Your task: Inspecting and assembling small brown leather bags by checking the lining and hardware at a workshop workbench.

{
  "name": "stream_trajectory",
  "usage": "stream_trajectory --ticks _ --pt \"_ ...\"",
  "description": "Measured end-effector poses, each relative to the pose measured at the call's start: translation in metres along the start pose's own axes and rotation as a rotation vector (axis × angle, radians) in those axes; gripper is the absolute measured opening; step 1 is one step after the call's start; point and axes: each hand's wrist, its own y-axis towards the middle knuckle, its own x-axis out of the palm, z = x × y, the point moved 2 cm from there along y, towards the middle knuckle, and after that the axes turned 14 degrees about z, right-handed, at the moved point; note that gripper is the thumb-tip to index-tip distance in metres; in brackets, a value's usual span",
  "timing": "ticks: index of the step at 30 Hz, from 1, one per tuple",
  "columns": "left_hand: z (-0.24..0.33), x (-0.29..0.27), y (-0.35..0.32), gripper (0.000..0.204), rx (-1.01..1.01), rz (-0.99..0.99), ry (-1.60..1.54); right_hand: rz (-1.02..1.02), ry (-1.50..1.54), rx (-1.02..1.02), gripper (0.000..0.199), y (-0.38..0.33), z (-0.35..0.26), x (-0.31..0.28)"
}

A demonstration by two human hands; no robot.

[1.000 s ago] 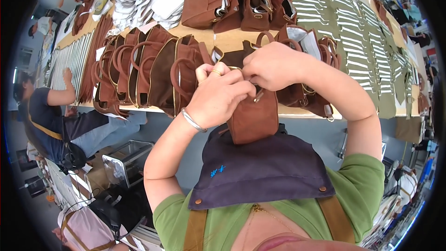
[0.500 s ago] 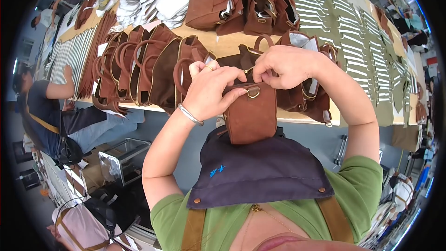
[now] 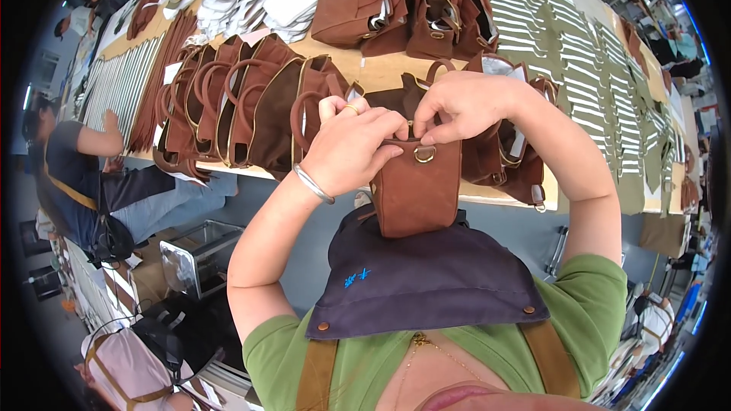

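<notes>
A brown leather handbag (image 3: 419,190) stands end-on in front of me at the table's edge, a gold D-ring (image 3: 424,154) on its near end just under the rim. My left hand (image 3: 352,143) is closed on the left corner of that rim, thumb outside and fingers curled over the top. From the right, my right hand (image 3: 466,110) reaches in with thumb and forefinger pinched at the rim, beside a bit of gold zip (image 3: 411,126). What exactly lies between those fingertips is hidden. Behind the hands, part of the bag's dark opening shows.
Several more brown handbags (image 3: 251,106) crowd the table to the left, and others (image 3: 362,4) stand at the back. White pieces (image 3: 293,7) are piled at the far left. Striped olive strips (image 3: 579,68) cover the right. A co-worker (image 3: 76,167) sits at the left.
My right thumb and forefinger have come closer together and lower at the bag's rim, nearer my left fingertips. My left hand keeps its hold. The whole view has shifted slightly.
</notes>
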Motion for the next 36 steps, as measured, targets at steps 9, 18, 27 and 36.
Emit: stream_trajectory --ticks 9,18,27,36 --pt "-0.002 0.005 -0.001 0.013 0.044 -0.02 -0.021 -0.062 0.082 0.077 0.018 0.002 0.004 0.0" --pt "-0.005 -0.001 -0.002 0.014 -0.078 0.0 -0.068 0.083 -0.193 -0.065 0.016 0.002 0.0 0.001" --pt "-0.011 -0.001 -0.002 0.009 0.034 0.046 0.031 0.015 -0.064 0.016 0.014 -0.002 -0.007 0.0" --pt "-0.013 0.002 -0.004 0.007 0.012 0.074 -0.008 0.077 0.003 0.003 0.015 -0.004 -0.001 0.002"
